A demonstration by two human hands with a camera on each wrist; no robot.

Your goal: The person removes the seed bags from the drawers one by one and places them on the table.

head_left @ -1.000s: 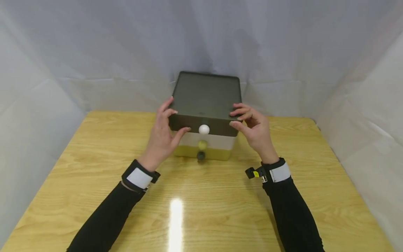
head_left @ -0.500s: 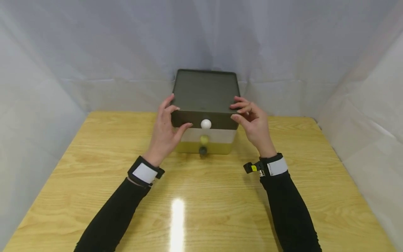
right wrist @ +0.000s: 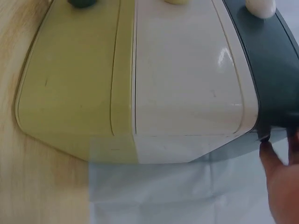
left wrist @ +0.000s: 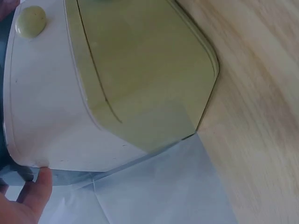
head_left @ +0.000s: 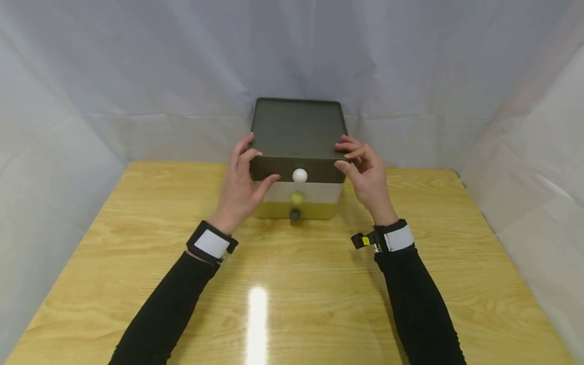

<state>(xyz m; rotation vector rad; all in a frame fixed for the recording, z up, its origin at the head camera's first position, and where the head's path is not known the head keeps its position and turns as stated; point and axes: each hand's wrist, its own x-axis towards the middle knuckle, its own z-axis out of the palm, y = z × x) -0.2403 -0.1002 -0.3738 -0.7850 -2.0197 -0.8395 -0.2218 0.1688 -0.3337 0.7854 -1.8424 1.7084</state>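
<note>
A three-tier mini drawer box point(head_left: 296, 126) stands at the back of the table. Its top tier is dark grey with a white knob point(head_left: 299, 175), its middle white with a yellow-green knob point(head_left: 297, 198), its bottom yellow-green with a dark knob point(head_left: 295, 214). My left hand point(head_left: 237, 185) grips the top tier's left front corner, thumb on the front face, fingers over the edge and side. At the right front corner my right hand point(head_left: 368, 182) holds the same tier. Both wrist views show the tiers stacked, with fingertips at the dark one.
Behind the box hangs a pale grey cloth point(head_left: 182, 137), close to its rear edge. More cloth encloses the left and right sides. Wood-grain table point(head_left: 310, 304) extends in front, with a bright light reflection on it.
The drawer box has slid back toward the cloth and turned slightly, its front now squarer to me. Both hands moved along with it, keeping their hold.
</note>
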